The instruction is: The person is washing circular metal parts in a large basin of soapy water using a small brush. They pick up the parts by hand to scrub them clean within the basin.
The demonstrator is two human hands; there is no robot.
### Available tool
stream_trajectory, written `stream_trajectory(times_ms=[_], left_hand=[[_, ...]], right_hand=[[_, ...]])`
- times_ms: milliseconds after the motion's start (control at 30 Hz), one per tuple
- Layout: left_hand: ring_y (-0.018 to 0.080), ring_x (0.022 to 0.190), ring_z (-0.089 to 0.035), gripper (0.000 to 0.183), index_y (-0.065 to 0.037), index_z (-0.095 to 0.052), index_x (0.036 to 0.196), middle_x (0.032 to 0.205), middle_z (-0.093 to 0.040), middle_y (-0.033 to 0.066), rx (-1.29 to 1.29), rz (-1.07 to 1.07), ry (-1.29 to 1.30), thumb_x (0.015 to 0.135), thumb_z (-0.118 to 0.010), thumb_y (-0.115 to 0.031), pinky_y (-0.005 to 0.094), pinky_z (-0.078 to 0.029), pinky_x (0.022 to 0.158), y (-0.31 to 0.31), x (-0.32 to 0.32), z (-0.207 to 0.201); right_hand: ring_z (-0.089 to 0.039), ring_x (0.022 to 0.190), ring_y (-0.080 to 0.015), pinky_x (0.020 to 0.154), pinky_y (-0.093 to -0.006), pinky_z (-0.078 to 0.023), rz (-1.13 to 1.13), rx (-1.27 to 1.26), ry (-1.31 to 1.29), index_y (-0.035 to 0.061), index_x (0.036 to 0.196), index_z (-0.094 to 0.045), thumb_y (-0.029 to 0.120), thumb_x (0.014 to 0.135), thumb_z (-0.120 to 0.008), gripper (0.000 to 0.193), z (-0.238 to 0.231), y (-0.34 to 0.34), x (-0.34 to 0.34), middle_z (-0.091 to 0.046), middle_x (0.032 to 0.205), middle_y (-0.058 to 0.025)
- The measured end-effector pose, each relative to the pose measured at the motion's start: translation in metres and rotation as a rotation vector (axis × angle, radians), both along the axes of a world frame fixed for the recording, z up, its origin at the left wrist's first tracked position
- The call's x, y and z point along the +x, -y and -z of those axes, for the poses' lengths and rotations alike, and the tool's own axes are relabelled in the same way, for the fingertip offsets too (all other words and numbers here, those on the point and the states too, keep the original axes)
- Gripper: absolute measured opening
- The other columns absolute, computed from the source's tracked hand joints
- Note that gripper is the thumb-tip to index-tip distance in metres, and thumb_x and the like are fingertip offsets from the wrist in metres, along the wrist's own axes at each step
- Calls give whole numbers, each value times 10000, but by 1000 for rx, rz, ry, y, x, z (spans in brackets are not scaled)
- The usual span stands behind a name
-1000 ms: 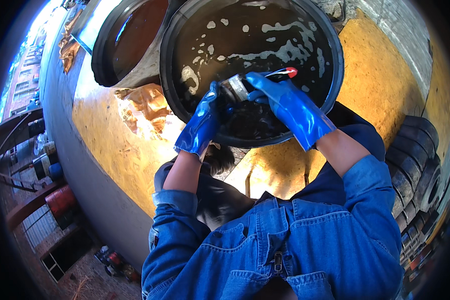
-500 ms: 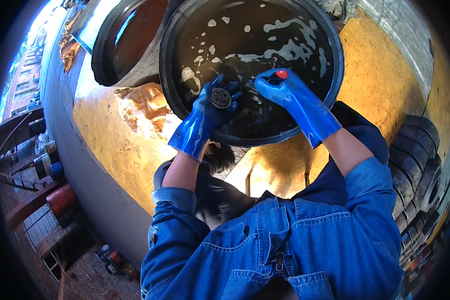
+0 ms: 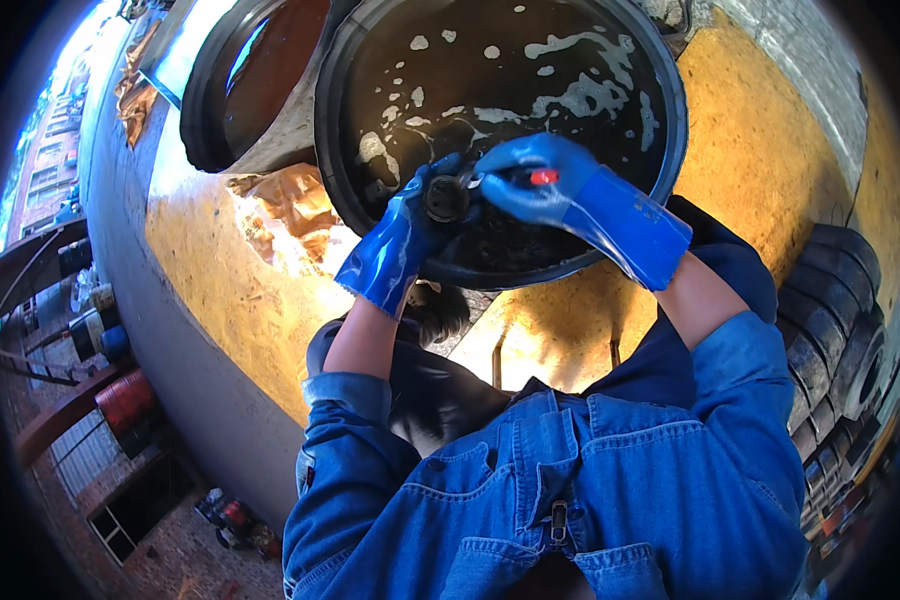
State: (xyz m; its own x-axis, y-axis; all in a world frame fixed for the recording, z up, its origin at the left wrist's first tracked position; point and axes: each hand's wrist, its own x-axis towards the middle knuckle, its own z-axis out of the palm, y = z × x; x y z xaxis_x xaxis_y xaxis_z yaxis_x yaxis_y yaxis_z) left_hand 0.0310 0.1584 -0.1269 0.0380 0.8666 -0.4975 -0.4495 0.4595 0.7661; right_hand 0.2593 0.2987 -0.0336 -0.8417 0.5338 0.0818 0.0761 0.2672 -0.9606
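Note:
My left hand (image 3: 418,222), in a blue rubber glove, holds a small, round, dark part (image 3: 446,199) with a cup-like face turned up. Its fingers curl around the part over the near left side of a large black tub (image 3: 676,130) of murky brown water with patches of foam. From the right, my right hand (image 3: 540,190), gloved the same way, is closed on a slim tool with a red handle end (image 3: 544,177). The tool's working end meets or nearly meets the part's rim; most of the tool is hidden in the glove, so its kind cannot be made out.
A second black tub (image 3: 198,120) with reddish-brown liquid stands at the far left. Crumpled brown paper (image 3: 295,210) lies on the yellow board beside the tubs. Several dark, ring-shaped parts (image 3: 830,290) are stacked at the right. My knees flank the near side of the tub.
My right hand has moved left, bringing the tool from beside the part up to it. My left fingers, spread before, have curled in, and the part shows a hollow face instead of a pitted one.

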Motion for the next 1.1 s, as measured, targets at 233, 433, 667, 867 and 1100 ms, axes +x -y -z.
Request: stream_trajectory(times_ms=[233,433,667,867,1100], left_hand=[[354,1315,-577,537,-86,-500,1494,1479,-572,160,-340,-341,349,1097,-383,-428,485,-502,1055,-23,34,-46],[358,1304,-586,611,-65,-489,1497,1477,-571,167,-285,-273,232,1094,-351,-502,505,-497,1046,-21,31,-58],[323,1225,-634,720,-4,-502,1466,1399,-622,188,-294,-302,224,1068,-357,-587,520,-501,1049,-24,29,-37],[330,1130,-664,730,-71,-609,1391,1281,-682,151,-415,-338,262,1044,-343,-657,515,-524,1015,-28,45,-49],[360,1184,-653,789,-57,-583,1411,1331,-663,181,-372,-305,237,1029,-329,-699,541,-518,1025,-24,27,-40]], right_hand=[[-738,932,-305,844,-368,-590,120,155,238,199,1056,-795,304,883,-745,209,10,9,6,-769,1012,-96],[-743,910,-313,837,-376,-594,279,22,620,160,1042,-790,340,878,-738,249,34,-2,4,-770,983,-105],[-737,850,-168,809,-305,-587,-178,-63,92,55,1088,-775,139,894,-751,213,11,22,-4,-778,946,-113],[-741,897,-236,837,-342,-582,211,-94,117,152,1027,-781,282,904,-724,187,26,22,-11,-766,954,-89],[-736,874,-239,843,-320,-587,-87,-300,-70,76,1032,-774,199,892,-752,188,14,27,-5,-766,967,-121]])
